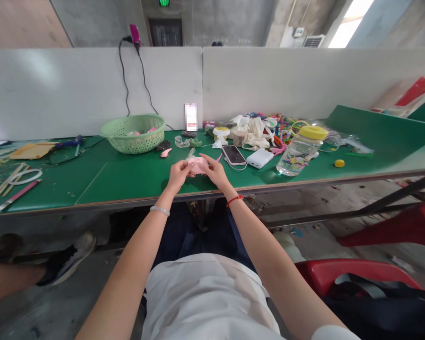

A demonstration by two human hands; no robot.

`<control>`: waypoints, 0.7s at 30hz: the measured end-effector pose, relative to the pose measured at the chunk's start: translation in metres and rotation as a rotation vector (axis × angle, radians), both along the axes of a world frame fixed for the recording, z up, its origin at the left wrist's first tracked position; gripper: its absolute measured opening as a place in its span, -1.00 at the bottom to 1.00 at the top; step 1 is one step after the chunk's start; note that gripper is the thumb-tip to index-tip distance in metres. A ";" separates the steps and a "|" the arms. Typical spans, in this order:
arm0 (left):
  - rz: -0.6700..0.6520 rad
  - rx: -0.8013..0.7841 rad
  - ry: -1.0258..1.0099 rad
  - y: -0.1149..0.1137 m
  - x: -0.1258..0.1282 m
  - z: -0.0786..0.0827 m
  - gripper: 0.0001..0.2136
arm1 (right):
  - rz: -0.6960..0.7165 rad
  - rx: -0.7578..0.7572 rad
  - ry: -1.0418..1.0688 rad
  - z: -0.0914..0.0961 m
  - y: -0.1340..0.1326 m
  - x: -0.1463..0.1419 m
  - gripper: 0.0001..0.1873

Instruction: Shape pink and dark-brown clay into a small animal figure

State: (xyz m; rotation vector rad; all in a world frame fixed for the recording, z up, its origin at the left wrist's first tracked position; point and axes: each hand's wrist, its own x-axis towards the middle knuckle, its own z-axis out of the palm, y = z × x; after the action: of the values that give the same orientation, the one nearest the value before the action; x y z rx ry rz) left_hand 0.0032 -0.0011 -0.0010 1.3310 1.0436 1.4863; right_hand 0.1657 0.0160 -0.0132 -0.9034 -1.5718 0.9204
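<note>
The soft pink piece sits between both hands, held just above the front part of the green work mat; its material is too small to tell. The left hand curls its fingers closed against the piece from the left, and the right hand arches over from the other side, its fingertips pressing on top. Both appear to grip it, though the fingers hide how its folds lie. Working with the fingertips, wrists low, looks like a sound way to keep a soft piece under even control without crushing it. Left of the pink piece and farther back stands a pale green plastic basket. To its right lie a smartphone and a white power bank, then a clear jar with a yellow lid, with a heap of coloured strips behind them.
</note>
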 end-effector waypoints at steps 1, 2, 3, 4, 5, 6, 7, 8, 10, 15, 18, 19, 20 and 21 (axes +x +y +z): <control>-0.001 0.002 0.003 0.000 0.000 0.000 -0.57 | 0.001 0.002 0.003 0.000 0.001 0.000 -0.34; -0.001 0.004 0.006 0.000 0.000 0.000 -0.57 | 0.003 0.004 0.007 0.000 0.001 0.001 -0.38; 0.000 0.007 0.008 -0.001 0.000 0.000 -0.57 | 0.007 0.005 0.010 0.000 0.001 0.001 -0.41; 0.001 0.009 0.011 -0.001 0.000 0.000 -0.56 | 0.014 0.003 0.013 0.001 0.001 0.002 -0.44; 0.003 0.012 0.014 0.000 0.000 0.000 -0.56 | 0.022 0.000 0.013 0.002 0.000 0.002 -0.45; 0.005 0.014 0.017 0.000 0.000 -0.001 -0.56 | 0.029 -0.006 0.012 0.002 -0.001 0.003 -0.46; 0.008 0.016 0.020 0.000 0.000 -0.001 -0.56 | 0.036 -0.012 0.010 0.003 -0.002 0.003 -0.47; 0.010 0.018 0.023 0.000 0.000 -0.001 -0.56 | 0.041 -0.019 0.008 0.004 -0.003 0.003 -0.47; 0.013 0.023 0.029 0.000 -0.001 -0.001 -0.56 | 0.045 -0.032 0.005 0.006 -0.004 0.003 -0.47; 0.018 0.030 0.025 -0.001 -0.001 0.001 -0.56 | 0.029 -0.049 0.019 0.006 -0.005 0.003 -0.40; 0.011 0.026 0.016 -0.001 -0.001 0.001 -0.56 | 0.022 -0.052 0.041 0.006 -0.005 0.001 -0.38; 0.008 0.022 0.011 -0.001 -0.001 0.001 -0.56 | 0.019 -0.053 0.051 0.006 -0.005 0.001 -0.37; 0.006 0.017 0.006 0.000 -0.001 0.001 -0.56 | 0.015 -0.055 0.062 0.006 -0.004 0.000 -0.37; 0.006 0.011 0.002 0.001 -0.001 0.000 -0.56 | 0.011 -0.058 0.074 0.006 -0.004 0.000 -0.36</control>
State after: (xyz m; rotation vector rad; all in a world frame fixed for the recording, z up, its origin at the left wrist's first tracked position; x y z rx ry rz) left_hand 0.0020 -0.0004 -0.0007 1.3384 1.0431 1.4970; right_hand 0.1654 0.0118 -0.0068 -0.8921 -1.4950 1.0003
